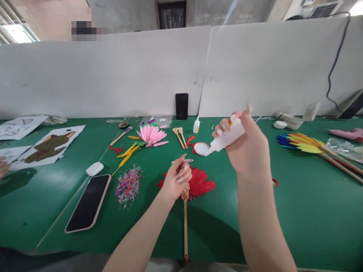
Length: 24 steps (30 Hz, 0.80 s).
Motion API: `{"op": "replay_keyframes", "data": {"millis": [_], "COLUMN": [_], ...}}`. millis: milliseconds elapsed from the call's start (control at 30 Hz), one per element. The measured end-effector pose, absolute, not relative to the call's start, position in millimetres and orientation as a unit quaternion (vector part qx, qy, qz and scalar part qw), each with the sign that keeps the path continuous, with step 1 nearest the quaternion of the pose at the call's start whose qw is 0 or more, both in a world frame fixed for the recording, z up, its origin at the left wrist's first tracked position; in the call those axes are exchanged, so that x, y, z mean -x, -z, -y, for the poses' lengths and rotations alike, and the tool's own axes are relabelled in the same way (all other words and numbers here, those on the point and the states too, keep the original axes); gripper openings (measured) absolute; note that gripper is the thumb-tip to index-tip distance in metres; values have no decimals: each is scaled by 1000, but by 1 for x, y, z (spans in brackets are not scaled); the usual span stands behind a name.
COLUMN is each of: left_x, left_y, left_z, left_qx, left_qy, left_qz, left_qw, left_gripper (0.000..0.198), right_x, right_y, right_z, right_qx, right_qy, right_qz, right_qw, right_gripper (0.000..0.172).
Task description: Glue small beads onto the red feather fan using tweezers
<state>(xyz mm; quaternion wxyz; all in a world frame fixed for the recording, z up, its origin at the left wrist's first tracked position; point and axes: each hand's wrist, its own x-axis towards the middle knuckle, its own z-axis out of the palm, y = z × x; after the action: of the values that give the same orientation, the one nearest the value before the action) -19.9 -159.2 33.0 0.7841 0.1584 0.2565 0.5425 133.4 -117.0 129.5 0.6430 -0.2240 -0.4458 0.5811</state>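
Note:
My right hand [249, 139] is wrapped round a white squeeze glue bottle [229, 136], its nozzle tilted down to the left. Low over a red feather fan [202, 184], my left hand [178, 177] is closed, with a thin pinkish stick-like piece [187, 161] at the fingertips; its exact kind is unclear. The fan's wooden handle [185, 226] runs toward the front edge and ends in a red tip. Part of the feathers is hidden by my left hand. Just beyond the nozzle lies a small round white dish [201, 148] with a reddish rim.
Left lie a phone [88, 204], a white case [94, 169] and a heap of coloured bits [129, 187]. Pink feathers [151, 135], wooden handles [178, 136] and a small bottle [196, 125] stand behind. A multicoloured feather fan [303, 142] is right. Another person's hand [3, 167] shows far left.

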Motion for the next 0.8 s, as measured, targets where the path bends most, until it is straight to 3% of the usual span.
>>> {"op": "replay_keyframes", "data": {"millis": [233,633,800], "left_x": [18,0,0], "left_y": [-31,-45,-51], "left_z": [158,180,182], "left_qx": [-153,-123,-78], "left_qy": [-542,-550,-536], "left_qz": [-256,-210,-184], "left_qw": [785,799,820], "left_gripper": [48,45,51], "right_x": [-130,-132,-137], "right_y": [-134,-137,-134], "right_z": [120,123,117], "right_qx": [207,5,-11], "right_qy": [-588,-666,-692], "right_qz": [420,451,449], "right_qw": [660,594,565], "right_gripper": [50,56,57]}}
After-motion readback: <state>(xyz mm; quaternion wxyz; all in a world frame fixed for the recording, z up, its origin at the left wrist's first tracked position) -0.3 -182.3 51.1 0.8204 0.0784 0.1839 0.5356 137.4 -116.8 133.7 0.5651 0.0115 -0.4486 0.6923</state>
